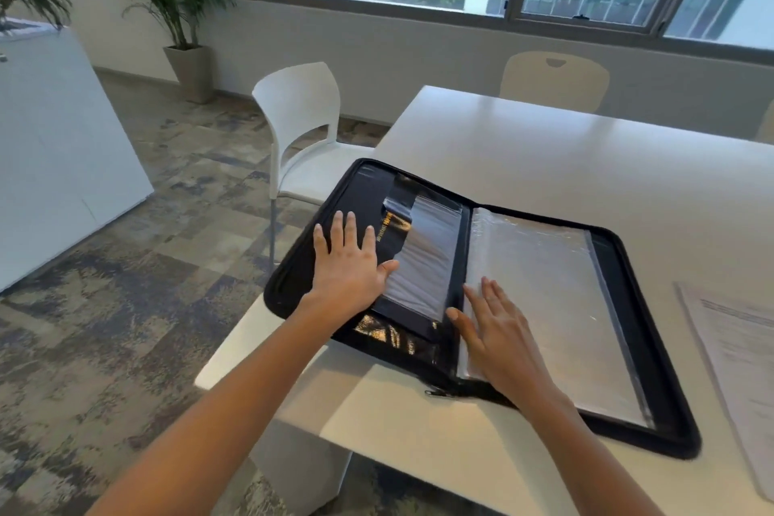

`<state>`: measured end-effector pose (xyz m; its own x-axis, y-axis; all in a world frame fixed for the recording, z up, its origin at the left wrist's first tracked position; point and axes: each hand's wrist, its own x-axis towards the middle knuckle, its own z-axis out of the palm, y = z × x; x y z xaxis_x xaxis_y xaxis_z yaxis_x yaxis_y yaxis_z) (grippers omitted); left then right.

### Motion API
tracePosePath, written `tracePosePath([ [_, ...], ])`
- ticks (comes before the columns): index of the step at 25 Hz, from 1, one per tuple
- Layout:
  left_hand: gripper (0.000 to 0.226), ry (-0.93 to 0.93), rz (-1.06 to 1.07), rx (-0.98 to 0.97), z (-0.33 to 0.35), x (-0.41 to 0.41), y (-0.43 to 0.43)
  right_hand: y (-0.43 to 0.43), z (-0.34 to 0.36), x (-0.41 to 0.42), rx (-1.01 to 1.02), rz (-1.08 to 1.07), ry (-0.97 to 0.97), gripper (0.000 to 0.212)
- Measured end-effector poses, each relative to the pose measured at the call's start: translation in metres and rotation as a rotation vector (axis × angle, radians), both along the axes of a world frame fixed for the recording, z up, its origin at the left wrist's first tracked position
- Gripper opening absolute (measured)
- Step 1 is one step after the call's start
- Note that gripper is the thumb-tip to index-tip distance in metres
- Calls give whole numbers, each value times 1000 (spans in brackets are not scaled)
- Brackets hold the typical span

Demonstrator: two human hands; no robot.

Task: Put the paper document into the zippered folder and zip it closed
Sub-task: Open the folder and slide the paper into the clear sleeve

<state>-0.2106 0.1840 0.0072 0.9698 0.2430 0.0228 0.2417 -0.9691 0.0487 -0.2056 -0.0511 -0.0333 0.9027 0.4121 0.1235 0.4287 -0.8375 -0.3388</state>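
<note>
Zippered folder — black fabric, glossy plastic sleeves — lies open flat.

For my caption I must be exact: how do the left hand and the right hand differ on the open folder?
The left hand lies on the left half of the folder, on black lining; the right hand lies on the right half, on a clear plastic sleeve. The left hand's fingers are spread apart; the right hand's lie closer together. Both rest flat and grip nothing.
</note>
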Motion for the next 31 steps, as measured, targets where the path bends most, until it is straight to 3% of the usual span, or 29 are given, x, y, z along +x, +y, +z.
tracePosePath([
  [8, 83, 96, -264, -52, -1, 36, -100, -126, -7, 29, -116, -213, 28, 88],
  [13, 77, 87, -493, -162, 2, 46, -219, -218, -3, 40, -92, -330, -52, 62],
  [15, 74, 91, -593, -174, 2, 49, -271, -258, 2, 39, 4, -400, -138, 53],
  [18, 73, 91, -674, -170, 1, 56, -338, -328, 11, 36, 45, -659, -194, 51],
  [21, 82, 104, -696, -148, -3, 63, -377, -390, 21, 32, -173, -944, -80, 73],
  [25, 88, 222, -682, -90, -18, 63, -396, -428, 23, 37, -144, -1001, 135, 86],
  [28, 92, 260, -635, -80, -27, 61, -400, -437, 30, 57, -64, -853, 295, 75],
  [31, 92, 265, -622, -56, -30, 62, -401, -447, 36, 66, 293, -792, 349, 48],
])
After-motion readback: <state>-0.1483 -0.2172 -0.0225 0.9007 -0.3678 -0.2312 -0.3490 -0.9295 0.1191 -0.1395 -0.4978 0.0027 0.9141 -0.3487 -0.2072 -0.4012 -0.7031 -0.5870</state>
